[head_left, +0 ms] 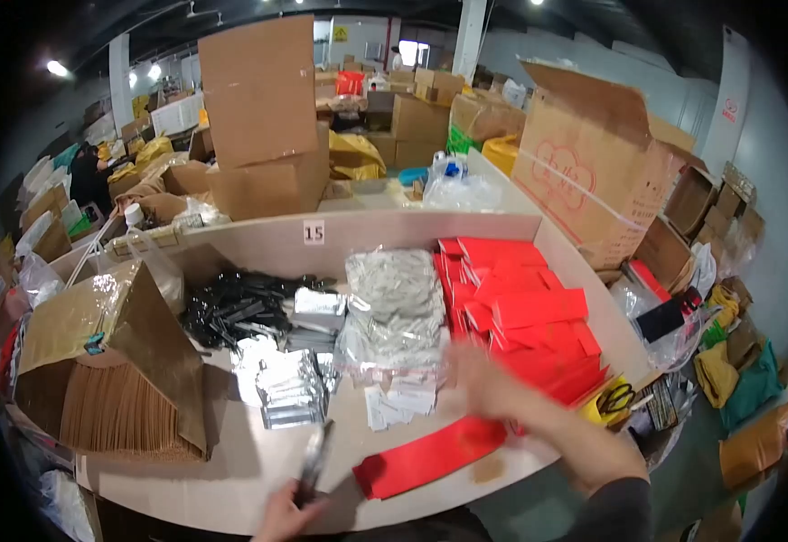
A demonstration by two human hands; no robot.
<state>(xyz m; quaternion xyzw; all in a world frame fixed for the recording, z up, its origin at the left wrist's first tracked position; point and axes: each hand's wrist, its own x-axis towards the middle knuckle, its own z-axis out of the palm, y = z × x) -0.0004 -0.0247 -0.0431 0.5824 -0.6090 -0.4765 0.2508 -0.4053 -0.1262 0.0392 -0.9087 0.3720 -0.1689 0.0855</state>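
Observation:
Low at the front edge of the table, my left hand (290,513) is closed around a slim dark item with a shiny side (315,459); its exact kind cannot be made out. My right hand (477,381), smeared by motion, is over the table between a clear bag of small whitish packets (394,303) and a heap of red envelopes (530,316). Whether it holds anything is unclear. Below it lie small white cards (400,404). A long flat red envelope (430,459) rests in front of me, between my hands.
Silver packets (292,388) and a pile of black slim items (240,303) lie left of centre. An opened carton of brown cardboard pieces (118,411) stands at left. Black-handled scissors (615,397) are at right. A raised board (267,237) edges the table; a large carton (584,172) stands behind.

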